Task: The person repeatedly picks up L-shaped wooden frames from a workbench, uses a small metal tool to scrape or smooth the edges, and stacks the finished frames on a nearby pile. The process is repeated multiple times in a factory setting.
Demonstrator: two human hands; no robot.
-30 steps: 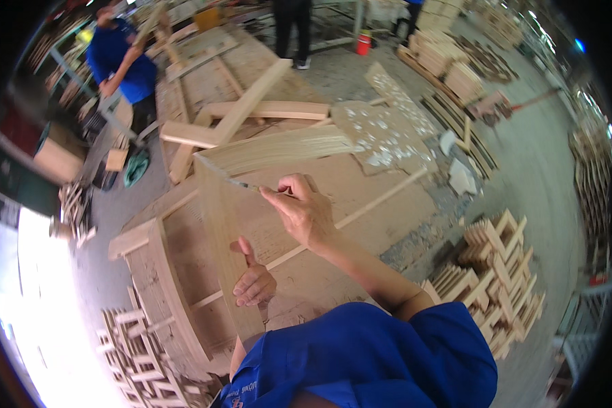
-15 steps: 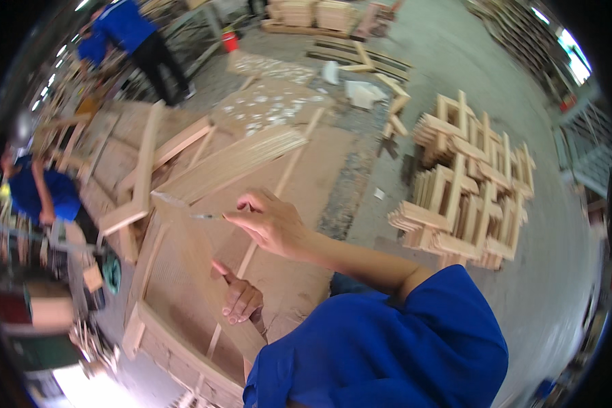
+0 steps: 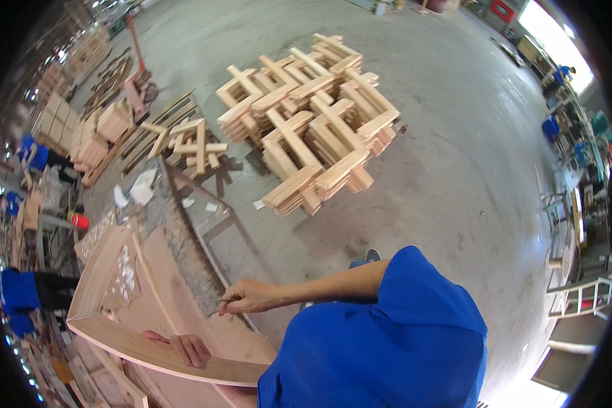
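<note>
Frame (image 3: 126,338) of pale wood slants over worktop (image 3: 177,289), left hand (image 3: 189,350) at its edge; grip clamped or loose, cannot tell. Right hand (image 3: 248,297), apart from frame, pinches thin tool (image 3: 220,308). Good handling here: left steadies wood, right keeps tool light, controlled.

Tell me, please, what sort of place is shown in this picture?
Probably a woodworking workshop: a large stack of pale, angular wooden pieces stands on the smooth grey floor, and a long, flat, pale wooden board runs beneath the person's left hand.
</note>
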